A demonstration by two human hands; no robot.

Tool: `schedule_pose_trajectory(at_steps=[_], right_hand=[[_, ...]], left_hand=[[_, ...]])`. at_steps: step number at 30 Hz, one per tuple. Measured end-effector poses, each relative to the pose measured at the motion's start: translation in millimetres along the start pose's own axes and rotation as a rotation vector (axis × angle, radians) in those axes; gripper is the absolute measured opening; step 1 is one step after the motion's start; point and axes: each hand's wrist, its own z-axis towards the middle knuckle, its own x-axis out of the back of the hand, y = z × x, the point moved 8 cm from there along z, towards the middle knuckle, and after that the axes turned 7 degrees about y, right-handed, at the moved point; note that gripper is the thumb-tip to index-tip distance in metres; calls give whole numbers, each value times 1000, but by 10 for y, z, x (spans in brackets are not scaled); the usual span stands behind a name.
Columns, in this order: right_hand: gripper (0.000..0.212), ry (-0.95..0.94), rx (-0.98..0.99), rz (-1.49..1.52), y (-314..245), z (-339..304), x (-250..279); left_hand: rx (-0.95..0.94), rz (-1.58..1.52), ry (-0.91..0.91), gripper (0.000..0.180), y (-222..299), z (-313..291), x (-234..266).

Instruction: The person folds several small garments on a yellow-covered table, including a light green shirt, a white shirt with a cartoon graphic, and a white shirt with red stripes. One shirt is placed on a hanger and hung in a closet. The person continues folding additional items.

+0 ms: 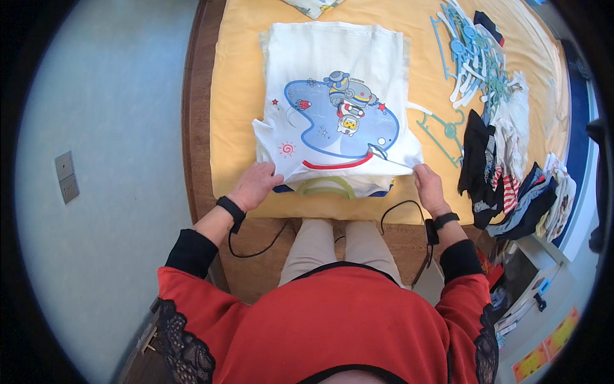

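Observation:
A white T-shirt point(332, 54) with a blue cartoon print lies on the bed, its red-trimmed neckline toward me. My left hand point(257, 184) is closed on its near left shoulder edge. At the opposite side my right hand point(428, 187) pinches the right sleeve corner, and the fabric is pulled taut toward it. Under the shirt lie other garments, one with a green collar point(326, 185); the rest of them is mostly hidden. A black band circles each wrist.
A yellow sheet point(240, 83) covers the bed. Blue and white hangers point(470, 54) are heaped at the far right, with one green hanger point(444, 134) nearer the shirt. Dark clothes point(476, 166) and folded garments point(527, 198) lie along the right. A black cable point(262, 251) hangs by my legs.

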Motion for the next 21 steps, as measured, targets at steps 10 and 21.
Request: schedule_pose_trajectory(at_steps=[10, 21], right_hand=[[17, -74, -63, -57, 223, -58, -195], [29, -301, -21, -190, 196, 11, -290]], left_hand=[[13, -4, -212, 9, -36, -33, -345], [69, 198, -415, 11, -71, 220, -223]])
